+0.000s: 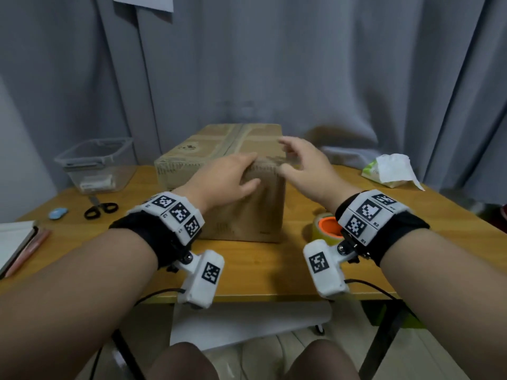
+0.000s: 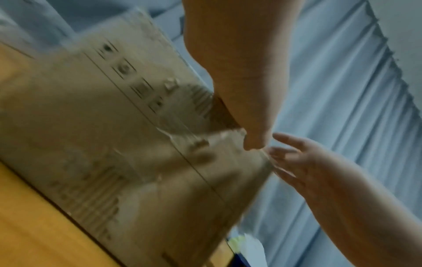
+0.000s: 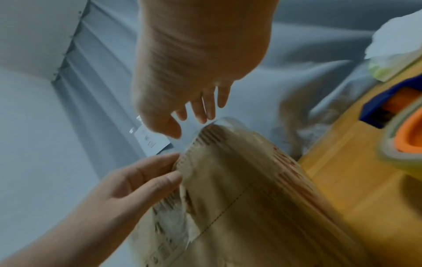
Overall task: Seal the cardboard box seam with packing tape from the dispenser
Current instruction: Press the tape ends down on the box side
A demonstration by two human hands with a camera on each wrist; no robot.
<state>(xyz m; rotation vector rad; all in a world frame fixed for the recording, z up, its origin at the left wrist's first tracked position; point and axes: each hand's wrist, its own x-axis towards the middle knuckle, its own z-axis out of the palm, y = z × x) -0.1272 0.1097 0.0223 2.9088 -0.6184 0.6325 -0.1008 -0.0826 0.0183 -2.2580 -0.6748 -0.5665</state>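
A brown cardboard box [image 1: 208, 149] [image 2: 102, 144] [image 3: 251, 207] stands mid-table, with old clear tape along its top seam [image 1: 233, 141]. My left hand [image 1: 227, 176] [image 3: 137, 182] lies over the box's near top edge, fingers on top and thumb against the front face [image 2: 255, 140]. My right hand [image 1: 301, 163] [image 2: 308, 162] [image 3: 194, 81] hovers with spread fingers just by the box's near right top corner, holding nothing. The tape roll [image 1: 326, 229] [image 3: 408, 137], yellowish with an orange core, sits on the table right of the box, below my right wrist. A blue dispenser part [image 3: 383, 101] shows behind it.
On the wooden table [image 1: 260, 270], a clear plastic container [image 1: 96, 163] stands at the back left. Black scissors [image 1: 100, 208], a small blue object [image 1: 57, 213] and a notebook [image 1: 13, 242] lie left. A tissue pack [image 1: 389, 170] sits back right; grey curtain behind.
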